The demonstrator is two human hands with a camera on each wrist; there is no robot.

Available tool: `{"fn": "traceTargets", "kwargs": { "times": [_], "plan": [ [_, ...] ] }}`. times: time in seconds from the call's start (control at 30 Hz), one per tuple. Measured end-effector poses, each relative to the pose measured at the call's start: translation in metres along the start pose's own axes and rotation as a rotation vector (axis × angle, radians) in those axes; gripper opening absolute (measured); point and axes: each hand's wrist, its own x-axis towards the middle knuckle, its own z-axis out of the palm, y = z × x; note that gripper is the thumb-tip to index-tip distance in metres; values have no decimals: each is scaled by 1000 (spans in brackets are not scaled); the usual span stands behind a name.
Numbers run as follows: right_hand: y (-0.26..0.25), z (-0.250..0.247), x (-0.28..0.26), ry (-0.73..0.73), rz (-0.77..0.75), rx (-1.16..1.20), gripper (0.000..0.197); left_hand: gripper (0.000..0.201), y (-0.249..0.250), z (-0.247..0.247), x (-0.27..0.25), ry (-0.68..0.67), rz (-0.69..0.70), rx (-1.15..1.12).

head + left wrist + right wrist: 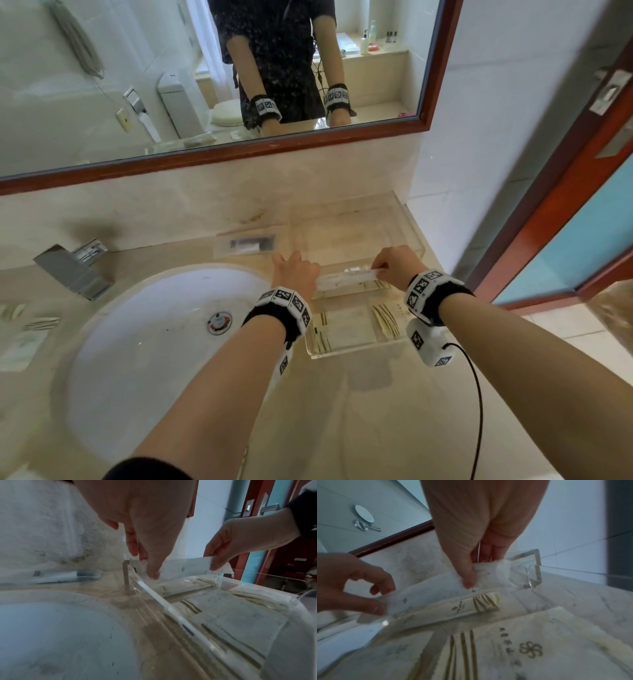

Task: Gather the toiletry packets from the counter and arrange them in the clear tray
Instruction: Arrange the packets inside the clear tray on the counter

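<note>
Both hands hold one long white packet (349, 275) by its ends, just above the clear tray (359, 352). My left hand (301, 270) pinches the left end between thumb and fingers, and my right hand (383, 269) pinches the right end. The wrist views show the same packet (185, 568) (433, 588), with the left hand (144, 563) and right hand (476, 572) on it. In the tray lie a long cream packet with gold stripes (462, 609) and a large flat packet (513, 649). A clear packet with a dark-and-white item (245, 244) lies on the counter behind the sink.
The white sink basin (154, 342) lies left of the tray, with a chrome tap (73, 270) at its back left. More packets (24, 335) lie at the far left of the counter. A second clear box (356, 229) stands behind the tray. A red door frame (548, 205) is to the right.
</note>
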Motion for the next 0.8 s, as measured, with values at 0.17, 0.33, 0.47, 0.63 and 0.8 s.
{"fn": "traceTargets", "kwargs": {
  "times": [0.17,0.33,0.47,0.63,0.8],
  "plan": [
    [0,2,-4,38,-31,-307,15,8,2,-1,-5,36,-25,28],
    [-2,5,-5,-16,81,-289,18,7,4,-1,-10,74,-1,81],
    [-4,7,-2,-43,112,-272,22,12,6,-1,-7,42,32,96],
    [-6,9,4,-86,135,-211,23,27,14,-6,-4,-12,49,120],
    [-8,11,8,-97,143,-234,24,25,19,-7,-1,-56,69,147]
  ]
}}
